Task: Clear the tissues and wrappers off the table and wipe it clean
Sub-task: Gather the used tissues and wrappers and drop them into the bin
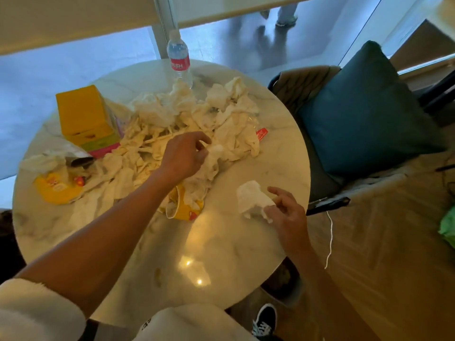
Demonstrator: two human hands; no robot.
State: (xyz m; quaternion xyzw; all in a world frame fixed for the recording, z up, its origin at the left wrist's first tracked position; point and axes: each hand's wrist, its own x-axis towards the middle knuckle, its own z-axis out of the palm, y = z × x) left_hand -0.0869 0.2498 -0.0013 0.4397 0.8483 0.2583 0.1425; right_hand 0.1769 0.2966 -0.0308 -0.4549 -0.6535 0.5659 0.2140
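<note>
Round marble table (221,254). Tissue heap (187,119) at centre toward 12 o'clock. Left hand (184,156) grip pinches a tissue from the heap. Right hand (288,212) at 4 o'clock, grip holding crumpled white tissue (251,198). Yellow wrapper (57,190) at 9 o'clock.

— Round white marble-look table (221,242): finish?
— Glossy, smooth, reflecting lamps.
— Heap of crumpled white paper tissues (187,119)?
— Matt, soft, creased.
— Clear plastic water bottle (179,60)?
— Shiny, red label.
— Teal cushion (364,114)?
— Matt cloth.
</note>
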